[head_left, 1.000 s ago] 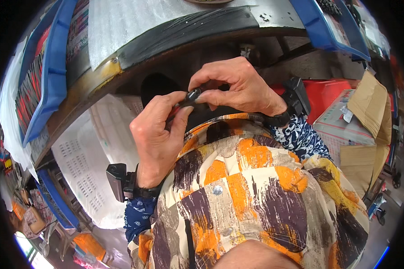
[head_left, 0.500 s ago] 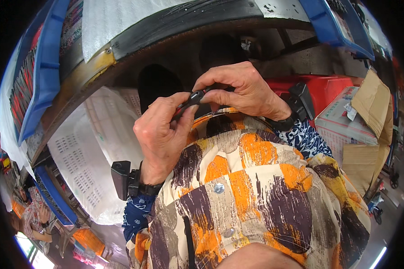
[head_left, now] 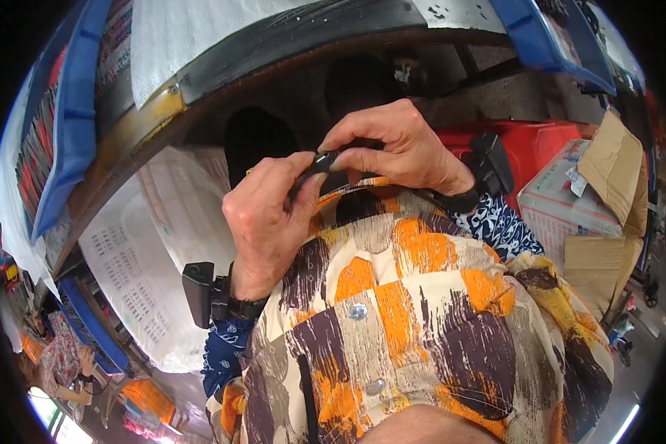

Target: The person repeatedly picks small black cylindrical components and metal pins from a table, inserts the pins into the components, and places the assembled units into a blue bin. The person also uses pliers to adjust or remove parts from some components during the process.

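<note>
A small, glossy black part (head_left: pixel 323 160) is held between my two hands, in front of my chest and below the workbench edge. My left hand (head_left: pixel 265 214) is closed, its thumb and fingertips pinching the part's left end. From the other side my right hand (head_left: pixel 398 144) grips the right end between thumb and bent forefinger. The fingers cover most of the part, so its exact kind cannot be made out. Each wrist wears a black strap with a box-shaped device on it.
The dark workbench edge (head_left: pixel 296 48) curves across the top. Blue bins (head_left: pixel 70 140) stand at left, holding thin red and black pieces, and another blue bin (head_left: pixel 529 44) stands at right. White sacking (head_left: pixel 137 274), a red container (head_left: pixel 547 144) and an open carton (head_left: pixel 570 196) flank me. Another person sits far left.
The black part has turned slightly between my fingertips, and a red bit seen near the left fingers earlier no longer shows. Both hands keep nearly the same place.
</note>
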Available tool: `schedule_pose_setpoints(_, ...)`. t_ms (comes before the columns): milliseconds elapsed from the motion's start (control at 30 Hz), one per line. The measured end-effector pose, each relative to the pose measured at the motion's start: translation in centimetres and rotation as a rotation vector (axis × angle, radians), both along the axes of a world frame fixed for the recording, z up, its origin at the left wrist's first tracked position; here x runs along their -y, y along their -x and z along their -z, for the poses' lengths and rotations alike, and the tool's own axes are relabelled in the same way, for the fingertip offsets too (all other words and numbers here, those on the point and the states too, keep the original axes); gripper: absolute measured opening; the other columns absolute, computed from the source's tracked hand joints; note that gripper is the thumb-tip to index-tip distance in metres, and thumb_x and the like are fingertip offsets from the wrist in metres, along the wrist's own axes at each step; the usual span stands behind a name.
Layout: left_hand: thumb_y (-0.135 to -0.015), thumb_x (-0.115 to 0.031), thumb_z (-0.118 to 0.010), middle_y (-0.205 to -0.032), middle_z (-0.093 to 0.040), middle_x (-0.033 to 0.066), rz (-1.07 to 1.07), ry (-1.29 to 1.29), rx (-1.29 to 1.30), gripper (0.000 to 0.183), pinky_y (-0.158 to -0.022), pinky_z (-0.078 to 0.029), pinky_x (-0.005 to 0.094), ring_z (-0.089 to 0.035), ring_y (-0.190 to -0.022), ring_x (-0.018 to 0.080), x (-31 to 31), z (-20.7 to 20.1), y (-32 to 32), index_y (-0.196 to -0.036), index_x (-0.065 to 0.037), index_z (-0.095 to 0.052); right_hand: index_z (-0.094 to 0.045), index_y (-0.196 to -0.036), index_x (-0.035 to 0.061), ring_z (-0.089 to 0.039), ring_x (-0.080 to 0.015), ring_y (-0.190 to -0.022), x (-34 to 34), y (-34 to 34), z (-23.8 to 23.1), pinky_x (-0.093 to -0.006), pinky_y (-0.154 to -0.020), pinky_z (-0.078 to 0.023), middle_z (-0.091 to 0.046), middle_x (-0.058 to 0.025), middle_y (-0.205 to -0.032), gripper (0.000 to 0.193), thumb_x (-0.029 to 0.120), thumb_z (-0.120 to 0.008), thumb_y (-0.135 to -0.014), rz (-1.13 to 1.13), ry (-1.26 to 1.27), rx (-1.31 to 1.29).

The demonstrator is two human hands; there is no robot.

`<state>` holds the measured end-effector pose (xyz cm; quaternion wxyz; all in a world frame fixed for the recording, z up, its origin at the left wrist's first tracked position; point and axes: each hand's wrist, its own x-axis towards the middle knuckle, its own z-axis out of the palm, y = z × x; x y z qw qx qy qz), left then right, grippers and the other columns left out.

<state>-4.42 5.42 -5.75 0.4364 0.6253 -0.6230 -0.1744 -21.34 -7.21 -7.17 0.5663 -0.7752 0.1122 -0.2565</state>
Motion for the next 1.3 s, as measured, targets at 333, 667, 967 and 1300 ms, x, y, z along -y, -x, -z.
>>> schedule_pose_setpoints(333, -0.067, 0.002, -0.076, -0.073, -0.062, 0.0088, -0.050, 0.119, 0.061, 0.026, -0.052, -0.046, 0.0280, -0.059, -0.060, 0.0196, 2.2, -2.4, -0.5, -0.091, -0.004, -0.069, -0.066, -0.096, -0.0019, -0.066, -0.0182, -0.074, 1.9, -0.5, -4.4, -0.0271, -0.065, -0.052, -0.068, -0.0109, -0.084, 0.022, 0.007, -0.074, -0.078, 0.074, 0.171, -0.023)
schedule_pose_setpoints(667, -0.073, 0.002, -0.076, -0.072, -0.060, 0.0042, -0.171, 0.145, 0.088, 0.022, -0.048, -0.040, 0.0214, -0.051, -0.056, 0.0082, 3.8, -3.6, -2.7, -0.093, -0.004, -0.069, -0.068, -0.094, 0.0033, -0.060, -0.0208, -0.076, 10.1, -0.3, -6.4, -0.0313, -0.063, -0.046, -0.065, -0.0079, -0.085, 0.014, 0.008, -0.068, -0.081, 0.681, 0.915, -0.116)
schedule_pose_setpoints(967, -0.075, -0.001, -0.075, -0.071, -0.059, 0.0040, -0.197, 0.095, 0.055, 0.019, -0.050, -0.039, 0.0214, -0.048, -0.056, 0.0078, 4.1, -3.7, -3.3, -0.093, -0.002, -0.068, -0.069, -0.089, 0.0058, -0.056, -0.0259, -0.088, 11.2, -1.3, -5.1, -0.0361, -0.073, -0.049, -0.059, -0.0058, -0.089, 0.016, 0.013, -0.073, -0.075, 0.669, 1.044, -0.153)
schedule_pose_setpoints(1300, -0.074, -0.002, -0.075, -0.071, -0.059, 0.0073, -0.208, 0.079, 0.120, 0.020, -0.050, -0.041, 0.0235, -0.051, -0.056, 0.0128, 4.3, -4.4, -3.1, -0.092, -0.003, -0.067, -0.065, -0.083, 0.0039, -0.058, -0.0279, -0.090, 12.6, -1.5, -5.8, -0.0397, -0.077, -0.048, -0.059, -0.0099, -0.089, 0.012, 0.013, -0.070, -0.077, 0.551, 1.057, -0.273)
